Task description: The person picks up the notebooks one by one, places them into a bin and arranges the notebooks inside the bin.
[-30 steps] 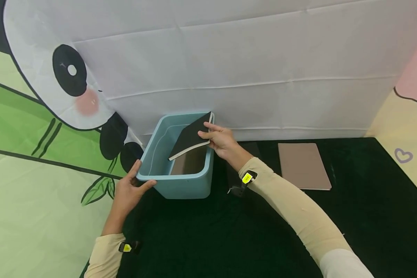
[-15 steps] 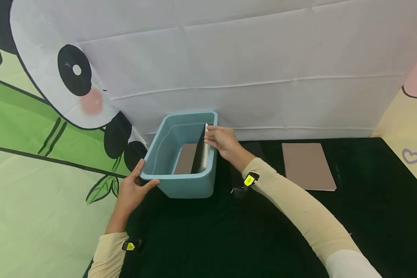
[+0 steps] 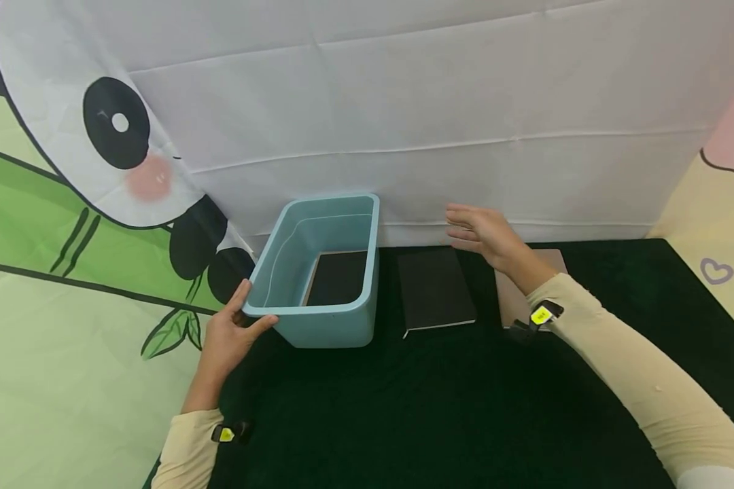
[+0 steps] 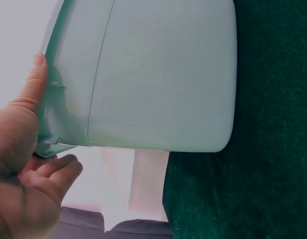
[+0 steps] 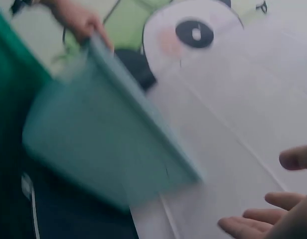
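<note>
While the right hand (image 3: 486,234) hangs with fingers extended, holding nothing, a pinkish-brown rectangular paper notebook (image 3: 510,300) lies below its wrist; just to its lower left, a black rectangular notebook (image 3: 435,288) lies with long axis front to back; well left, the left hand (image 3: 226,339) grips a light-blue plastic bin (image 3: 327,331).

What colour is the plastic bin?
The bin is light blue, best seen in the head view.
</note>
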A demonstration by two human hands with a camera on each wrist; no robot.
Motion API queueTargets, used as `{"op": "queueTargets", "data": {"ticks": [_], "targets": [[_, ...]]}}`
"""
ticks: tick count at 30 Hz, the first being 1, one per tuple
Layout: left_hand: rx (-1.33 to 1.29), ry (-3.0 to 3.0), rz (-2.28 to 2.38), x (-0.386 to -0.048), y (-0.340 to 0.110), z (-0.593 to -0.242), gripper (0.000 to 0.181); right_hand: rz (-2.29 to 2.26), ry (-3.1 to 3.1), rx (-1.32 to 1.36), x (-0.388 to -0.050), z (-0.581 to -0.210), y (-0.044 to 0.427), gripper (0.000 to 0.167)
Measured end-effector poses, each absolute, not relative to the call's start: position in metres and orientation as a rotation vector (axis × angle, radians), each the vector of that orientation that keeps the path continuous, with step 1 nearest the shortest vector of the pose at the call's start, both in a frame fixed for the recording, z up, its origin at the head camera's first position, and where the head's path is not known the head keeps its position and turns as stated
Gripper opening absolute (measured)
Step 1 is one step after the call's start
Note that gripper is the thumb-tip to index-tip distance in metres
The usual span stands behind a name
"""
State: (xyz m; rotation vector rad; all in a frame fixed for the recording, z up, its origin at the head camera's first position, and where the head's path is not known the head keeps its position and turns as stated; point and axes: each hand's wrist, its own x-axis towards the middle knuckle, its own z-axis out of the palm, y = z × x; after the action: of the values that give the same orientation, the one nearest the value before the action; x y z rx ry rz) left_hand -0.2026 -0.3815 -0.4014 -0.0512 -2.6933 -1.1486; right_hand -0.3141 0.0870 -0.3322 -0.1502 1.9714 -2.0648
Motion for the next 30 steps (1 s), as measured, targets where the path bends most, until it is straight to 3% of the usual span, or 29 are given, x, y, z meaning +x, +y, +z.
{"op": "queueTargets", "data": {"ticks": [12, 23, 30], "targets": [[-0.043, -2.684, -1.127, -0.194, -0.388, -0.396, 0.091, -1.516, 2.538, -0.002, -0.294, -0.384, 0.182, 0.084], [-0.017, -2.687, -1.126, -0.191, -0.396, -0.397, 0.091, -1.017, 2.956, -0.124, -0.269, -0.453, 0.222, 0.095], [-0.075, -2.661, -1.150, -0.201, -0.392, -0.401, 0.091, -0.953, 3.013, -0.096, -0.252, -0.481, 0.233, 0.100]]}}
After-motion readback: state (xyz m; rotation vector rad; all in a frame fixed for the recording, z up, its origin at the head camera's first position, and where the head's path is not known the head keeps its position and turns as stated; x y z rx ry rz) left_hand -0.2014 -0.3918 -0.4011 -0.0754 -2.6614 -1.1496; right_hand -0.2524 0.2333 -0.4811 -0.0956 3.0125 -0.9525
